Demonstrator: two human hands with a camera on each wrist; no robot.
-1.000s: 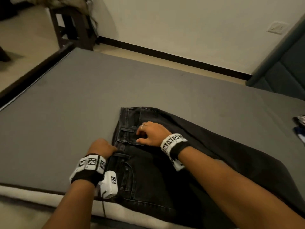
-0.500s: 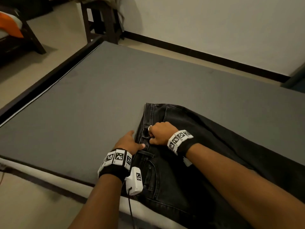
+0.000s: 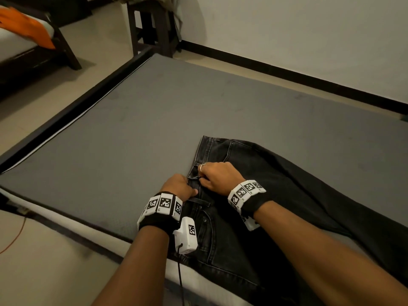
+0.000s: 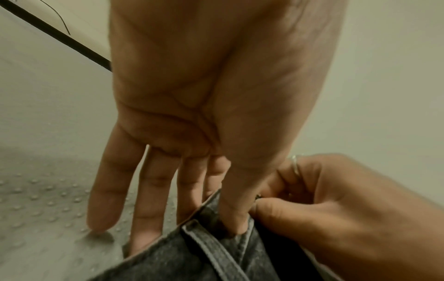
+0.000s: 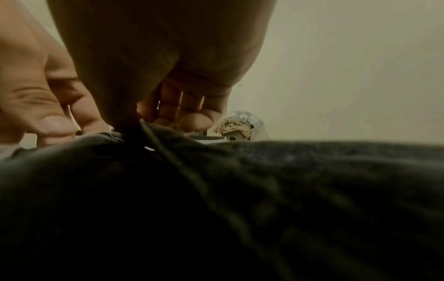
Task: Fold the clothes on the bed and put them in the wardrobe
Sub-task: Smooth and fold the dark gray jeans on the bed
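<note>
Black jeans (image 3: 254, 217) lie flat on the grey bed (image 3: 132, 140), waistband to the left and legs running off to the right. Both hands meet at the waistband near the fly. My left hand (image 3: 178, 186) has its thumb on top of the waistband and its straight fingers slipped under the edge, so it pinches the denim (image 4: 180, 256). My right hand (image 3: 215, 177), a ring on one finger, has its fingers curled and pinches the waistband right beside the left thumb. In the right wrist view the jeans (image 5: 240, 209) fill the lower half.
A dark wooden stool (image 3: 152, 25) with clothes heaped on it stands at the bed's far corner by the wall. A second bed frame with an orange cloth (image 3: 22, 23) is at top left. An orange cable (image 3: 13, 239) lies on the floor at left.
My right hand has gone from resting on the jeans to pinching the waistband. My left hand has slid along the waistband to meet it. The head view has swung left.
</note>
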